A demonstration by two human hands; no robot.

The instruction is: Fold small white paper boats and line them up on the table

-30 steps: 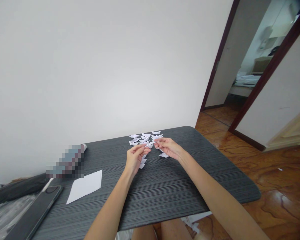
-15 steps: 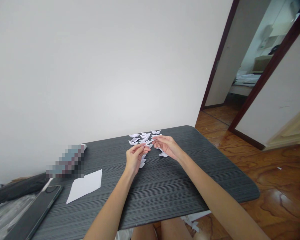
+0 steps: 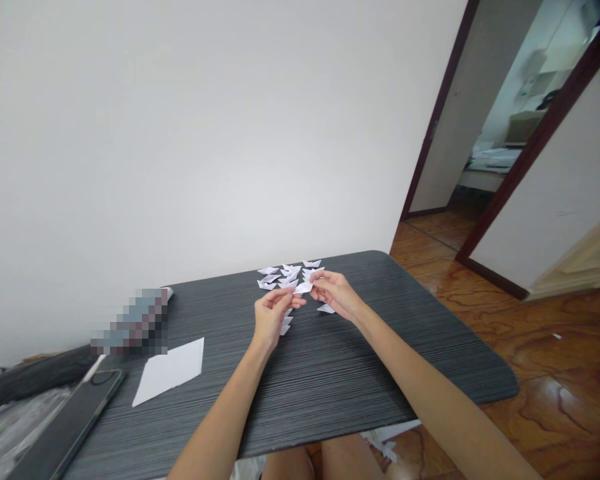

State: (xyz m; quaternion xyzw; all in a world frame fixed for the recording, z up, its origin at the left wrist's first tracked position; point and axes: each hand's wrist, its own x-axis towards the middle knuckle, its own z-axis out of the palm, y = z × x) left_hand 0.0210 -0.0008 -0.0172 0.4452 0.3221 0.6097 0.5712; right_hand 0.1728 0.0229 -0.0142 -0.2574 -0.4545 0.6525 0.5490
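Note:
A small white paper boat [image 3: 303, 288] is held up over the dark table, pinched at both ends. My left hand [image 3: 273, 313] grips its left end between thumb and fingers. At the other end, my right hand [image 3: 336, 292] pinches it with the fingertips. Behind the hands, several folded paper boats [image 3: 269, 271] stand in a loose group near the wall. One more paper boat [image 3: 326, 309] lies just below my right hand, and a few others [image 3: 285, 325] are partly covered by my left hand.
White paper sheets [image 3: 173, 370] lie on the left of the striped dark table [image 3: 370, 380]. A dark phone [image 3: 73, 423] rests at the left edge, near a pixelated object [image 3: 135, 323]. A white wall [image 3: 220, 133] rises behind; paper scraps [image 3: 383, 443] lie below the front edge.
The paper boat between my hands has spread and turned, so that more of its white side shows. My hands have moved slightly apart.

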